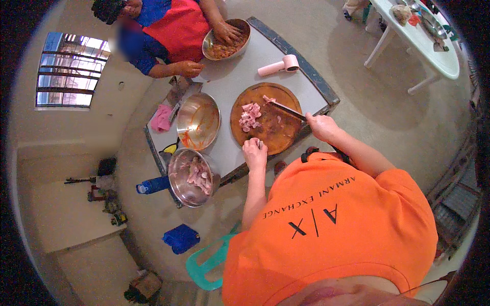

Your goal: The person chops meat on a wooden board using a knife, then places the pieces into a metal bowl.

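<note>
A round wooden chopping board (281, 134) lies at the near edge of the table. My right hand (323, 127) grips a knife (287, 111), whose blade tip touches a small piece of raw meat (268, 98) on the board. A heap of cut pink meat (250, 116) rests at the board's left. At the board's near left edge, my left hand (255, 153) has its fingers closed around something small and pale; what it is cannot be told. Left of that hand, a steel bowl (175, 183) holds larger pieces of raw meat (199, 176).
A second steel bowl (206, 111), smeared orange, stands beyond the meat bowl, near a pink cloth (161, 118). A pink handheld device (277, 67) lies past the board. Across the table, a person in a red apron (178, 30) has a hand in a bowl of food (247, 42).
</note>
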Available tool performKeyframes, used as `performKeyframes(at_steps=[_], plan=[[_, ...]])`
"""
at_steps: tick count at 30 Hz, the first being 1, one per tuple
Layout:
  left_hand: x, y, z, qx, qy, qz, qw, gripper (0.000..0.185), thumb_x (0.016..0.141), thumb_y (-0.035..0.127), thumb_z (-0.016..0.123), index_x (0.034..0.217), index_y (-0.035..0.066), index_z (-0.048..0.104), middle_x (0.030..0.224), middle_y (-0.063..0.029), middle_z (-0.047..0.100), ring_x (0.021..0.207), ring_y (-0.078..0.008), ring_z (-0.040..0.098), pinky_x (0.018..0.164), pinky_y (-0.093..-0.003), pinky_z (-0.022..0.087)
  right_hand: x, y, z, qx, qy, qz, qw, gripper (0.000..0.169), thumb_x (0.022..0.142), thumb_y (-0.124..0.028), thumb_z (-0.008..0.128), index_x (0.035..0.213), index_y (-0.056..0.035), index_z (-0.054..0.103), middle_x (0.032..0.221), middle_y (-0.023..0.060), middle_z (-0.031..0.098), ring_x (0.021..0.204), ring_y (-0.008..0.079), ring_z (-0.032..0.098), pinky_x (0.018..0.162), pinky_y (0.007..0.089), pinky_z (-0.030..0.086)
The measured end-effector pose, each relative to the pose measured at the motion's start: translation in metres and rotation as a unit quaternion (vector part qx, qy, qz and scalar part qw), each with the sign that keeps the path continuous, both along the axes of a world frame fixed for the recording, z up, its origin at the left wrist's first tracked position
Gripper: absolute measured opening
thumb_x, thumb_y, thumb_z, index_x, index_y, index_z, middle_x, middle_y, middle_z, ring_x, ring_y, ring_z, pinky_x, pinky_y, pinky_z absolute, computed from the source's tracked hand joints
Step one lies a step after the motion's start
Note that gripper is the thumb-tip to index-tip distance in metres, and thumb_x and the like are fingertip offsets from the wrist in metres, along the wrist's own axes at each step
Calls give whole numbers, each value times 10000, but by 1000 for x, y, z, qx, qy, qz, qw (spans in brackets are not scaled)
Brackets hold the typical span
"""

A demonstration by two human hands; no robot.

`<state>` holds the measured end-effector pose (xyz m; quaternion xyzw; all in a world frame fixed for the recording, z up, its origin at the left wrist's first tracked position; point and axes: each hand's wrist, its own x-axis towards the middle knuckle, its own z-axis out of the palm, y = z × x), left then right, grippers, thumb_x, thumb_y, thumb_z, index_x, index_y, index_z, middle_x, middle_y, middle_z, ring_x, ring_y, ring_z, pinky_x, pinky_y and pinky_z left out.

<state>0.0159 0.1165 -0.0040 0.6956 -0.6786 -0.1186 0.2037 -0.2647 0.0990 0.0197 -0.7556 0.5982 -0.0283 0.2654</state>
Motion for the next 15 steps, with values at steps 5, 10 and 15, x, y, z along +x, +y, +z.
performKeyframes(at_steps=[5,10,15], plan=[[-1,-11,-9,10,-48,-3,999,144,737,56,595,873,11,578,865,-183,578,850,-366,554,781,-460,449,-11,7,9,-17,-53,-42,998,182,873,-136,488,998,-13,441,794,223,637,777,407,636,638,505,501],[5,-20,-15,-46,-6,-15,999,161,697,26,594,856,10,578,787,-171,609,786,-334,601,720,-440,478,-16,14,11,32,-63,-70,995,196,925,-204,460,1026,-37,449,800,225,633,781,412,630,650,520,491],[-7,-57,18,-76,116,6,990,114,789,90,621,840,-5,581,784,-173,621,675,-297,624,636,-406,494,-26,22,10,8,-70,-80,994,195,933,-226,446,1021,-54,465,809,220,637,781,410,630,658,522,490]])
